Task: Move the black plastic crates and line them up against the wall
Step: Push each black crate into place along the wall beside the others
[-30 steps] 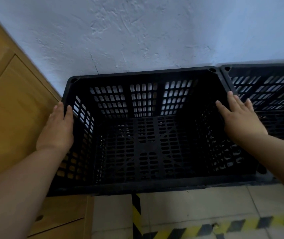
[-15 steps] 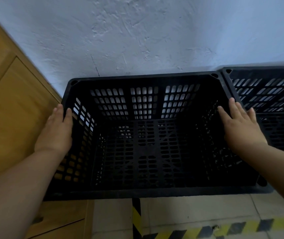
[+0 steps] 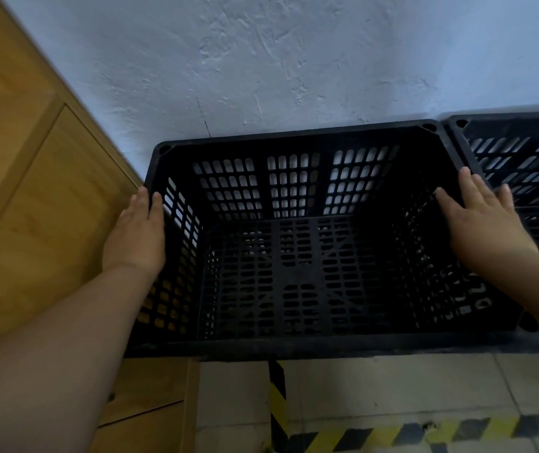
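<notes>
Left grip point(image 3: 134, 237), right grip point(image 3: 487, 223) flat on crate point(image 3: 294, 347)

The left hand point(image 3: 136, 235) and right hand point(image 3: 482, 220) reach forward, flat, fingers straight.

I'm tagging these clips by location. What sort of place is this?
Probably a storeroom or workshop corner: black plastic crates against a rough white wall, and yellow-black hazard tape on the tiled floor.

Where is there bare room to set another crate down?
Bare: the tiled floor in front of the crate, out to the striped tape. Tight: along the wall, the crate fills the gap between wooden cabinet and second crate; left hand and right hand rest on its side rims.
</notes>
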A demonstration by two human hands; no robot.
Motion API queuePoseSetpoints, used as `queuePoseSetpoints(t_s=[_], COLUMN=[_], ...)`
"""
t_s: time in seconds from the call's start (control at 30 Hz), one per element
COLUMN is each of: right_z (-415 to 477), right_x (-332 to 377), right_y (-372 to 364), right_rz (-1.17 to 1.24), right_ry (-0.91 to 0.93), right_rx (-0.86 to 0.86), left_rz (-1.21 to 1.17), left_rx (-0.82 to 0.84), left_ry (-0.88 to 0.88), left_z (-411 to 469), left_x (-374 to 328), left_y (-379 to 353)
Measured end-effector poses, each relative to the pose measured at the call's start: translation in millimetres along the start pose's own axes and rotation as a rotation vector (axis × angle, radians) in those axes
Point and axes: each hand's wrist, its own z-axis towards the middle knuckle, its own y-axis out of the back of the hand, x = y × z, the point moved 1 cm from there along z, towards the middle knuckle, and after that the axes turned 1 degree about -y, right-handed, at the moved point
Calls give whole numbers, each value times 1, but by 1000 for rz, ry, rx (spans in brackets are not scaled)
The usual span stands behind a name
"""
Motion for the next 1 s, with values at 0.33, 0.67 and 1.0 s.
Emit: queuePoseSetpoints(t_s=[0.33, 0.67, 1.0], right_z=[-4, -9, 6], right_x=[1, 6, 2], right_y=[0, 8, -15], right_rz=[-34, -1, 86], right_ry=[-7, -13, 54], right_rx=[0, 7, -223], left_rz=[-33, -54, 40], left_rx=[-22, -62, 12], left_ry=[-4, 5, 22], left_z=[-4, -13, 7], left_x=[-2, 1, 15], left_y=[-4, -7, -18])
